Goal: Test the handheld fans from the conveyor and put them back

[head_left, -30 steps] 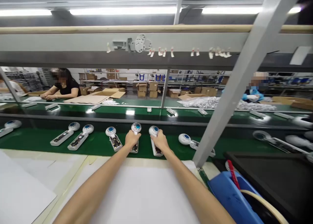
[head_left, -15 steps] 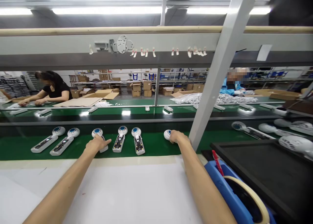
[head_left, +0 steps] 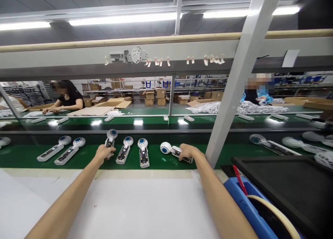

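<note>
My left hand (head_left: 105, 152) is closed around the handle of a white round-headed device (head_left: 112, 134), whose head points up and away. At the right, my right hand (head_left: 187, 152) grips the handle of another white round-headed device (head_left: 165, 148), lying sideways with its head to the left. Both handles are uncovered and show dark circuit boards, partly hidden by my fingers. Between my hands, two similar devices, one nearer the left hand (head_left: 125, 150) and one in the middle (head_left: 143, 153), rest on the green conveyor belt (head_left: 156, 162).
A slanted metal post (head_left: 235, 79) rises just beyond my right hand. A blue bin (head_left: 241, 200) with a tape roll and a black tray (head_left: 283, 183) stand at the right. More devices (head_left: 66, 155) lie left. Across the line, two people (head_left: 71, 95) work.
My right hand has shifted from beside a device's head to its handle, and more of that device now shows. The left hand's device has its head raised farther. The camera view has tilted slightly.
</note>
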Motion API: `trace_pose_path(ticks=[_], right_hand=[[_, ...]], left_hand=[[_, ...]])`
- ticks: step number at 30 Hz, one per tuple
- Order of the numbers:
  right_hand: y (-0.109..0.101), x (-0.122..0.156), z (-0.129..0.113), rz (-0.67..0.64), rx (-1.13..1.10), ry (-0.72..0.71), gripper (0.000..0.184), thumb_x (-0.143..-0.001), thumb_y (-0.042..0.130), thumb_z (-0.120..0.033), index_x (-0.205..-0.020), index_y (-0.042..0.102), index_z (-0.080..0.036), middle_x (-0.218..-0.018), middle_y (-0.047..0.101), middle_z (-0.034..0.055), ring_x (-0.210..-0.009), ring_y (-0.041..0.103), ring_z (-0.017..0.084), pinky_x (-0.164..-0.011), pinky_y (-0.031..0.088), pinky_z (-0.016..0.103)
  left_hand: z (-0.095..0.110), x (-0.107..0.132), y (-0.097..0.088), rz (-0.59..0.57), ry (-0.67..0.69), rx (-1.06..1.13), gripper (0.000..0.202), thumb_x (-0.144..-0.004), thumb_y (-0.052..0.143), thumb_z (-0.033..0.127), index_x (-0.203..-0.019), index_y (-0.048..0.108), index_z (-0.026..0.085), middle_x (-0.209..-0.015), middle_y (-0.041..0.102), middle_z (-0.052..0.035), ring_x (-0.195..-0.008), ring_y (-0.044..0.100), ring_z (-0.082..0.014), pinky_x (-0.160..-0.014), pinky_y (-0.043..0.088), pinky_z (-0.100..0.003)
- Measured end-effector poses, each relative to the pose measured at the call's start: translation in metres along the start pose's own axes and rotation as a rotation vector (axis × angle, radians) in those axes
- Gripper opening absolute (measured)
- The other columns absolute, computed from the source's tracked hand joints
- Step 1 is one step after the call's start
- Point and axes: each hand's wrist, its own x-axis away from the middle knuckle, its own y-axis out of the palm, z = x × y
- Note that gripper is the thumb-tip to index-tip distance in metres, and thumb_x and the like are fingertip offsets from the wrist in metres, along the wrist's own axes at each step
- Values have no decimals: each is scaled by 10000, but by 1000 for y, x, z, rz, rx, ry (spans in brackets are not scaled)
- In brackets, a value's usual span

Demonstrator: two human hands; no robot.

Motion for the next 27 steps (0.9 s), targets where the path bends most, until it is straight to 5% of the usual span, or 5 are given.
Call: trace_pose_path(ticks=[6, 11, 18, 27], right_hand=[[9, 14, -42, -31, -495, -297, 250, -1002, 580, -356, -1082, 616, -122, -893, 649, 25, -683, 622, 109, -613, 548, 251], [-7, 63, -74, 5, -885, -605, 226, -904, 462, -171, -1125, 511, -184, -957, 671, 23, -619, 662, 110, -574, 561, 243], [-10, 128, -90, 63, -1106, -901, 598, -730, 661, -194, -1263, 400, -272, -1104, 634, 8, -966, 741, 240, -821, 654, 427], [1, 154, -98, 97, -1121, -1056, 747, -737, 679, -211, -1390, 332, -319, -1093, 669, 12, -909, 735, 239, -775, 661, 439]], left_hand=[[81, 56, -1, -146, 187, 576, 188, -985, 400, 263, -949, 539, 141, -798, 614, -25, -582, 560, -102, -518, 475, -238], [137, 117, -7, -285, 401, 815, 185, -822, 515, 203, -1003, 518, 166, -856, 679, -50, -615, 629, -149, -565, 539, -292], [143, 167, -10, -535, 576, 848, 468, -811, 610, 171, -1239, 427, 214, -1103, 703, -86, -679, 735, -223, -622, 610, -374], [143, 172, -8, -678, 637, 867, 703, -802, 664, 158, -1382, 286, 279, -1110, 672, -54, -708, 744, -208, -626, 617, -329]])
